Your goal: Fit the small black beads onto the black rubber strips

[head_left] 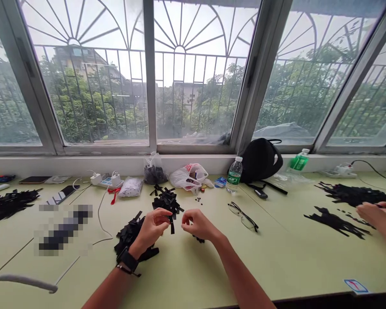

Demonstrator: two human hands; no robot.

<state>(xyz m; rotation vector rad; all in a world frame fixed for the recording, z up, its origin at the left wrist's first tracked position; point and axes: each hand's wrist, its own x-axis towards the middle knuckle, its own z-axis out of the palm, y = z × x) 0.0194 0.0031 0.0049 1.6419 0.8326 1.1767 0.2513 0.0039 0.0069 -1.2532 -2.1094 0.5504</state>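
My left hand (152, 225), with a black watch on its wrist, pinches a short black strip (172, 225) that hangs from its fingertips. Just to the right, my right hand (197, 224) has its thumb and fingers pressed together; whatever they hold is too small to make out. Behind the hands lies a pile of black strips (165, 200). Another black pile (127, 235) spreads beside and partly beneath my left hand and wrist. A few small dark pieces (198, 239) lie under my right hand, partly hidden by it.
Glasses (244, 216) and a water bottle (234, 175) stand right of centre, near a black bag (260, 159). Plastic bags (189, 177) line the windowsill. A white cable (99, 214) crosses the left side. Another person's hands (378, 214) are at far right, by black strips (350, 194).
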